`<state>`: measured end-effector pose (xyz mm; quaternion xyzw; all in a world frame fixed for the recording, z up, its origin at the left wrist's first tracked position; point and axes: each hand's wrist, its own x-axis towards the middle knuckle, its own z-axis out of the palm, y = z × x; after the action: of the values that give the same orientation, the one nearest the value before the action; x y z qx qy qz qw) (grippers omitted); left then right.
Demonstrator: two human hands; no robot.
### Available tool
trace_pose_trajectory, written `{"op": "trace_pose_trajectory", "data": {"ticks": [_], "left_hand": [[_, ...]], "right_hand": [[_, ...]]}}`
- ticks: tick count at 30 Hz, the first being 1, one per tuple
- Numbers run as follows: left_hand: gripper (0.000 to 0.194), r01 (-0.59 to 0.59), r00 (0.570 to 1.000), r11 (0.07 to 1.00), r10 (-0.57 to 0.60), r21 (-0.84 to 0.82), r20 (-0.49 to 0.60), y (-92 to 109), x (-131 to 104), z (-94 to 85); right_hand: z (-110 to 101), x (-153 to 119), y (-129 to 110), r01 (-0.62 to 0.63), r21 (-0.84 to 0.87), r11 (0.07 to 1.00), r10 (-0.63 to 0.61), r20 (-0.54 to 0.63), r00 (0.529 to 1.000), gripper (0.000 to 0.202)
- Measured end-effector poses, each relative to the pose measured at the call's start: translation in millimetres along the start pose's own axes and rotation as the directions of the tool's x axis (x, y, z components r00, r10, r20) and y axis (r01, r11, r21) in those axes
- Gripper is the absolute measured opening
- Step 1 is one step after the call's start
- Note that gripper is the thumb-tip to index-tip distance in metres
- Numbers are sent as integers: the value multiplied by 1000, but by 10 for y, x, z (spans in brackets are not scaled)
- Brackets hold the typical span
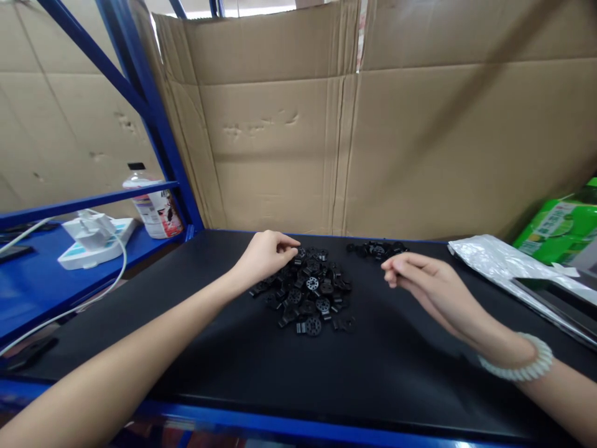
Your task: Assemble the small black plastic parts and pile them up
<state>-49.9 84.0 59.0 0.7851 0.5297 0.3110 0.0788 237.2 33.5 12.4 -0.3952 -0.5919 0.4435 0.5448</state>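
Note:
A heap of small black plastic parts (312,284), each with a round perforated disc and a short clip-like tab, lies in the middle of the black tabletop (219,361). At the heap's upper left edge is my left hand (267,258), thumb and forefinger curled toward each other by the topmost parts. What lies between those fingertips is hidden. My right hand (426,286), above the table right of the heap, has its fingertips pressed together in a pinch; I cannot make out anything in them. Just beyond it lies a smaller group of black parts (377,249).
Cardboard sheets (270,143) wall off the back. Left, a blue shelf (28,283) carries a white power strip (100,246) with a cable and a bottle (156,208). At right lie a silvery bag (489,258), a dark flat frame (555,298) and a green package (555,227).

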Motion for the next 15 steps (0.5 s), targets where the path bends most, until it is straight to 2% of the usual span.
{"op": "trace_pose_trajectory", "data": {"ticks": [3, 6, 8, 9, 11, 13, 14, 15], "left_hand": [[33, -51, 995, 999, 53, 19, -88, 144, -126, 113], [29, -225, 972, 970, 217, -87, -89, 396, -398, 263], [29, -310, 941, 913, 335, -264, 53, 562, -624, 356], [32, -309, 915, 878, 379, -365, 137, 631, -731, 391], [47, -275, 830, 822, 464, -498, 309, 727, -901, 435], [61, -272, 728, 797, 537, -539, 427, 757, -984, 455], [64, -270, 698, 801, 545, -534, 465, 751, -992, 463], [63, -265, 688, 814, 536, -517, 490, 732, -982, 473]], "right_hand": [[-254, 156, -110, 66, 40, 997, -62, -108, 992, 21], [-541, 292, -207, 131, -110, 985, -153, -226, 962, 23], [-696, 354, -233, 127, -359, 924, -220, -229, 948, 25], [-754, 377, -229, 115, -496, 861, -242, -199, 950, 26], [-832, 413, -188, 106, -707, 699, -247, -99, 964, 27], [-867, 441, -111, 134, -814, 565, -228, 2, 974, 27], [-875, 455, -68, 153, -839, 522, -221, 40, 974, 25], [-878, 467, -26, 172, -856, 488, -215, 73, 974, 23]]}}
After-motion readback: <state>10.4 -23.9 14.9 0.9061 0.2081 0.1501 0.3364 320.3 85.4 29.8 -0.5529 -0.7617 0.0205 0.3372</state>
